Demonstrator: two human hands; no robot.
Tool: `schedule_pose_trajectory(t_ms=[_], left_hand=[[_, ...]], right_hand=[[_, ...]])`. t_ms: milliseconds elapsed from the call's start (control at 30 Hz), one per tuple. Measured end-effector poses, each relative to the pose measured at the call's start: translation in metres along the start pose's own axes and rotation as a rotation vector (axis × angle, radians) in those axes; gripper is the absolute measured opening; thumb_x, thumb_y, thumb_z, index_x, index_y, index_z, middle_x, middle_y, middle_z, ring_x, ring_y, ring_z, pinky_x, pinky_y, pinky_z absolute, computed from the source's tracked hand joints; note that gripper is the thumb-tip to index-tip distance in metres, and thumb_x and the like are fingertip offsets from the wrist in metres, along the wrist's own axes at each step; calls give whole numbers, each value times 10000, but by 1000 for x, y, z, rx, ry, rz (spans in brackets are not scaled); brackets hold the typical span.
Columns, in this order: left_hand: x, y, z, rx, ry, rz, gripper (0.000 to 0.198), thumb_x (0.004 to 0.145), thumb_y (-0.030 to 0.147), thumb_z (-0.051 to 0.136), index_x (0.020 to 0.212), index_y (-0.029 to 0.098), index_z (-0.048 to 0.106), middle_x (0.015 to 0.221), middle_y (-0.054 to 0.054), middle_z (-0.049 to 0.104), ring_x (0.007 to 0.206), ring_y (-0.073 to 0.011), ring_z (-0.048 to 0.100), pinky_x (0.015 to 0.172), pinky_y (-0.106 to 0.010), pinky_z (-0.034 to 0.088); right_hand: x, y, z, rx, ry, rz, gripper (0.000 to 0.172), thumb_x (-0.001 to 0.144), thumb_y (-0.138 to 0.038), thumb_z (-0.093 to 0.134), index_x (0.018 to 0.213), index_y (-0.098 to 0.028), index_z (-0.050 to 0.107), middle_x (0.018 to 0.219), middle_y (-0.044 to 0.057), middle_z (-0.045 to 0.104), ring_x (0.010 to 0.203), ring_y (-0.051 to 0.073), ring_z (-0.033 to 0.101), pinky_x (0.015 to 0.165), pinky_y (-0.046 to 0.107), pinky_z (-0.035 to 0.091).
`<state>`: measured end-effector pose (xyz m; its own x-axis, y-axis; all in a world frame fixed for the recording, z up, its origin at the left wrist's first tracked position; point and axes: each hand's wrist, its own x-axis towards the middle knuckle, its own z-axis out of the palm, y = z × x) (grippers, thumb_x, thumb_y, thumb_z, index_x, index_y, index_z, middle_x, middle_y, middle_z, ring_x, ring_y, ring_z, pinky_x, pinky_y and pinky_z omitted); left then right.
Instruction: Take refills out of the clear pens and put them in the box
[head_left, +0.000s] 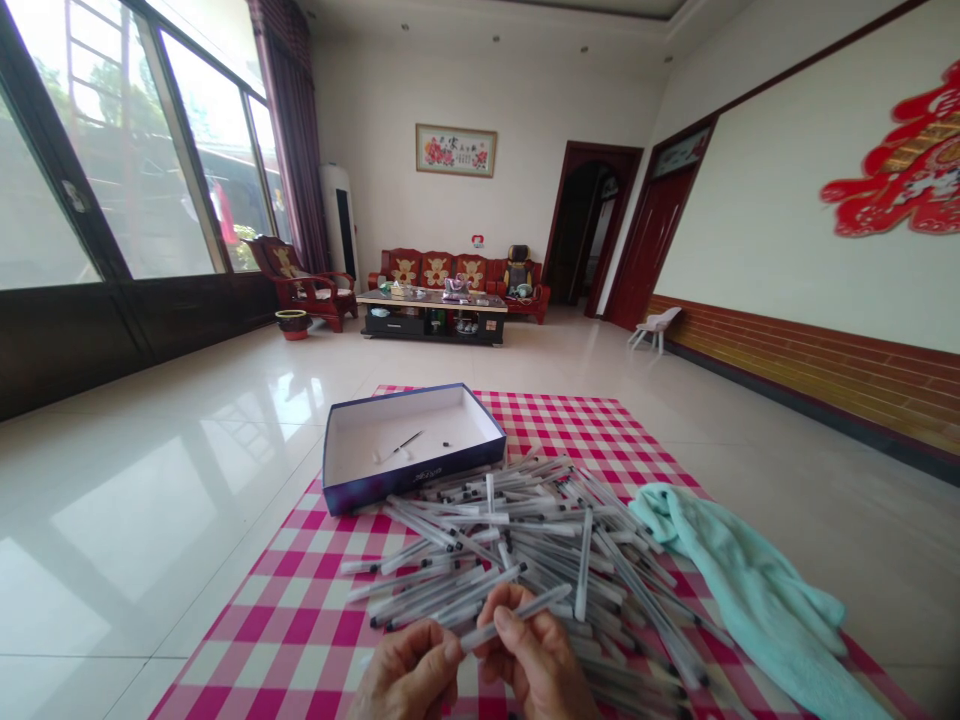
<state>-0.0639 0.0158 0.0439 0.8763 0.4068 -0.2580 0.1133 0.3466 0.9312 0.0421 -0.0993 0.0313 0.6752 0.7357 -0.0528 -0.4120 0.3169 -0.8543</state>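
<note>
At the bottom centre, my left hand (411, 672) pinches the lower left end of a translucent pen (551, 600). Close beside it on the right, my right hand (529, 655) grips the same pen along its barrel, thumb on top. The pen slants up to the right. Just beyond my hands, a large loose pile of similar translucent pens with black ends (525, 530) lies on a pink and white checked cloth (277, 590). Behind the pile, to the left, sits an open blue box (414, 476) with a white inside, holding a thin black refill (407, 441) and a few small pieces.
A mint green towel (750, 580) lies to the right of the pile. Farther off are a low table (431, 298), a red wooden sofa (450, 262), a chair (300, 285), a red pot (293, 325) and a small white stool (657, 325).
</note>
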Motion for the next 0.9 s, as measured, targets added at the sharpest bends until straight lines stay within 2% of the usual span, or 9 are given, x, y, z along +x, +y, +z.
schedule_pose_trajectory(t_ms=[100, 233, 300, 400, 533, 600, 733, 833, 900], left_hand=[[1, 3, 0, -23, 68, 4, 556, 613, 664, 741, 574, 168, 493, 416, 98, 374, 345, -6, 212, 370, -185, 54], [2, 4, -4, -191, 170, -56, 504, 574, 566, 821, 648, 164, 525, 426, 111, 396, 346, 15, 201, 368, -138, 81], [3, 5, -8, -272, 233, -53, 449, 576, 486, 850, 684, 164, 555, 462, 99, 453, 344, 17, 251, 356, -118, 140], [5, 9, -16, -382, 313, -15, 349, 599, 352, 865, 721, 160, 601, 588, 56, 568, 402, -3, 414, 365, -96, 286], [12, 20, -31, -490, 486, 15, 198, 671, 98, 786, 803, 132, 643, 662, 1, 650, 459, -40, 554, 409, -101, 437], [17, 31, -38, -488, 552, 53, 148, 731, 18, 697, 833, 114, 647, 695, -31, 678, 466, -51, 585, 410, -106, 462], [35, 64, -53, -431, 583, 119, 135, 818, -19, 586, 859, 97, 641, 741, -60, 696, 477, -54, 598, 381, -104, 441], [64, 94, -64, -390, 619, 157, 105, 871, 24, 568, 901, 102, 631, 793, -41, 688, 538, -58, 610, 433, -124, 463], [89, 110, -72, -359, 653, 169, 92, 909, 139, 585, 991, 115, 622, 894, -28, 671, 639, -86, 628, 521, -190, 518]], right_hand=[[2, 0, -2, -15, 40, -32, 320, 782, -461, 750, 830, -168, 630, 686, -13, 617, 596, 102, 566, 529, 198, 455], [5, -1, -7, 24, 84, -42, 317, 765, -445, 772, 865, -172, 647, 738, -10, 638, 621, 107, 596, 522, 198, 472], [6, -2, -9, 59, 124, -44, 323, 748, -441, 789, 878, -178, 655, 777, -6, 655, 644, 116, 621, 524, 200, 488], [7, -8, -9, 141, 200, -78, 314, 735, -421, 807, 885, -187, 662, 801, -6, 678, 671, 120, 645, 554, 204, 515], [8, -18, -8, 234, 265, -104, 351, 666, -383, 863, 887, -191, 670, 814, -6, 708, 680, 132, 665, 562, 214, 534], [9, -20, -8, 246, 273, -100, 357, 656, -377, 869, 888, -188, 674, 807, -3, 715, 678, 137, 669, 560, 218, 538], [10, -14, -11, 238, 274, -110, 349, 663, -398, 859, 869, -184, 677, 775, -2, 709, 650, 137, 663, 538, 218, 530], [10, -9, -12, 228, 264, -110, 348, 669, -412, 854, 864, -186, 674, 766, -6, 703, 635, 132, 662, 529, 215, 525], [10, -8, -12, 220, 241, -99, 350, 675, -418, 851, 863, -183, 671, 756, -4, 698, 631, 129, 660, 530, 213, 521]])
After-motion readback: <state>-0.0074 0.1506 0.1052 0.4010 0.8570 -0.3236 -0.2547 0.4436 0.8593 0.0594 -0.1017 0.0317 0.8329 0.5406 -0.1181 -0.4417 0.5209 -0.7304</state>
